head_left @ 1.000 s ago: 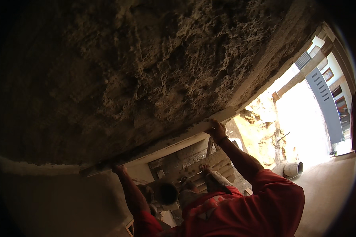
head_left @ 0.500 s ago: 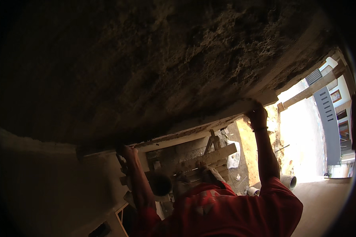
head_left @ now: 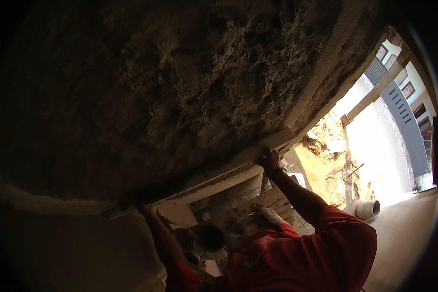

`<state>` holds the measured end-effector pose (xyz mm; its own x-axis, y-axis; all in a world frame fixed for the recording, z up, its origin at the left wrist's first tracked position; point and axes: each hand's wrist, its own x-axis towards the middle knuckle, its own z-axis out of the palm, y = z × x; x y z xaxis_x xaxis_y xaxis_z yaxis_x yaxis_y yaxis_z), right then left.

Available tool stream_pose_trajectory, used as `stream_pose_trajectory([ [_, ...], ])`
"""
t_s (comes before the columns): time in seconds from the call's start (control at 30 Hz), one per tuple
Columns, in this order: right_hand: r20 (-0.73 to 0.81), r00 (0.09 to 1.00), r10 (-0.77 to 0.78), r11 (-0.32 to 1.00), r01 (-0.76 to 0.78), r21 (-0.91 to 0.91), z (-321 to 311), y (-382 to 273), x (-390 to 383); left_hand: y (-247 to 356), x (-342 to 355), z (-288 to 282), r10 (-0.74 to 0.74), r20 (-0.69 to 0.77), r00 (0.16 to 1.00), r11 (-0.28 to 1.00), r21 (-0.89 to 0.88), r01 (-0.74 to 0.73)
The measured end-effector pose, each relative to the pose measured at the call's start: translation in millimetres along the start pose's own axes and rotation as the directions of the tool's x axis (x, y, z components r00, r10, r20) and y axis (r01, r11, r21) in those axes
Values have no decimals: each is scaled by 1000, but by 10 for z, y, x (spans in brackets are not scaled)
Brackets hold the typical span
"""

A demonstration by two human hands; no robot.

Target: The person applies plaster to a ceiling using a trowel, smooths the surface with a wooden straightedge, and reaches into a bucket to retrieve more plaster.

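Observation:
My two hands grip a long straight board, like a plasterer's straightedge (head_left: 238, 158), lying across a rough, mortar-like surface (head_left: 214, 73). My right hand (head_left: 268, 159) is closed around it near its right end, the arm stretched out. Toward its left end, my left hand (head_left: 147, 211) has its fingers wrapped on the lower edge, though shadow hides most of them. The board slants, with its right end higher in the picture. Coarse lumps and pits cover the surface above it, while a paler, smoother band (head_left: 39, 200) runs off to the left.
Below my arms are wooden planks (head_left: 277, 198) and a dark round container (head_left: 210, 237). A pale pipe (head_left: 368, 209) juts out at the right, beside bright sunlit ground (head_left: 326, 160). Farther off stand a wooden beam (head_left: 374, 97) and a grey slotted panel (head_left: 399, 109).
Both hands and the board sit lower in the picture. The board's right end and my right hand have shifted left, and my view has turned a little.

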<state>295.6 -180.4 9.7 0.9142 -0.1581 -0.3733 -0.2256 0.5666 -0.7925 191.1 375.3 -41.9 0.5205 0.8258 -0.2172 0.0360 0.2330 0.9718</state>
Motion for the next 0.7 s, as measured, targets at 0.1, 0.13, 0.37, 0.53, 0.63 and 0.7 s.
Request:
stream_pose_trajectory([
  [0.1,12,991,133,991,-133,20,49,250,-31,16,35,-90,-82,-25,996,975,-207,75],
  [0.13,41,992,117,993,-117,-4,39,287,-15,20,67,-84,-84,-22,996,973,-217,77],
  [0.37,231,970,-72,813,191,-550,-290,666,195,-18,-64,53,-82,-3,997,966,-245,79],
  [0.53,150,985,86,996,-80,-45,-245,582,232,48,-177,89,-71,3,997,960,-273,69],
  [0.63,195,980,51,990,-75,119,-375,155,245,84,-340,247,-75,74,994,954,-284,93],
  [0.7,113,991,73,996,-79,45,-406,-206,186,100,-432,386,-72,79,994,958,-273,91],
])
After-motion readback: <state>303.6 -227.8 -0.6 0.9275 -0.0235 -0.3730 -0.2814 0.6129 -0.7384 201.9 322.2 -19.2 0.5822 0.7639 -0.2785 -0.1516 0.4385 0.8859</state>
